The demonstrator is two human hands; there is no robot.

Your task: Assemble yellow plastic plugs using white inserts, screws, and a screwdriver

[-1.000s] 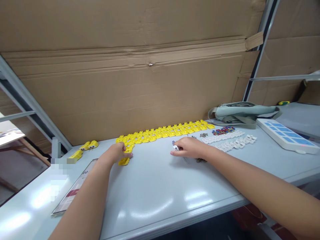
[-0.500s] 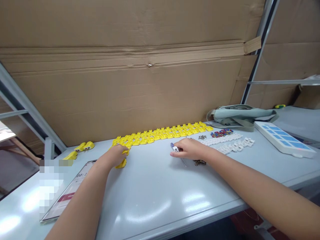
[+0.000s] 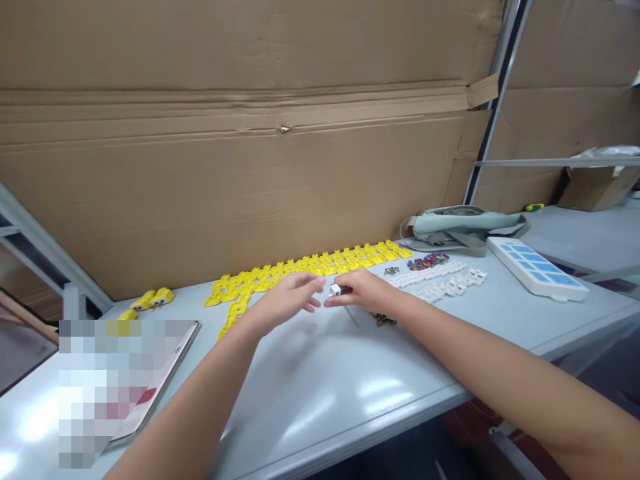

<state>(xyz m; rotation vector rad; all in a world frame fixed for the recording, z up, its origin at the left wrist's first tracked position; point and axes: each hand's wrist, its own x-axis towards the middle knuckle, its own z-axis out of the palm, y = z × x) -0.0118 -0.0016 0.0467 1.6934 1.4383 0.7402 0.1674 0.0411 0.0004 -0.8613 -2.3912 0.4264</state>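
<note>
White plastic caps a screwdriver [image 3: 335, 291] held in the right hand [image 3: 363, 291], whose fingers are curled round the handle; its thin shaft slants out toward five o'clock. At nine o'clock from it, just beside but apart, the left hand [image 3: 287, 300] has its fingers loosely spread and nothing visible in them. The tool should be light and stiff, surest by the handle, since the narrow shaft gives little to grip.

A short line of yellow pieces [image 3: 237, 309] lies at nine o'clock from the hands, with a longer band [image 3: 325, 269] running from ten to one. They look like light, rigid plastic, perhaps slippery, best pinched by their edges.

Beneath is a pale bench [image 3: 310, 417], smooth and shiny enough to mirror the lights. White pieces [image 3: 450, 287] sit at three o'clock, a soft-looking bag [image 3: 455, 227] farther off at two, and a creased cardboard wall [image 3: 240, 187] closes twelve.
</note>
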